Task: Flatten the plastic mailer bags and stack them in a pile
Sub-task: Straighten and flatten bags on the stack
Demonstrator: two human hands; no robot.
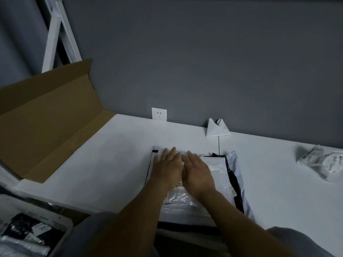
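While both the left hand and right hand press flat-fingered side by side, the white plastic mailer bag beneath runs lengthwise away from the person.

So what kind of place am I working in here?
Probably a home or small-office packing desk rather than a warehouse: a white table set against a grey wall with a wall socket, an open cardboard box at the left, and a pile of mailer bags in the middle.
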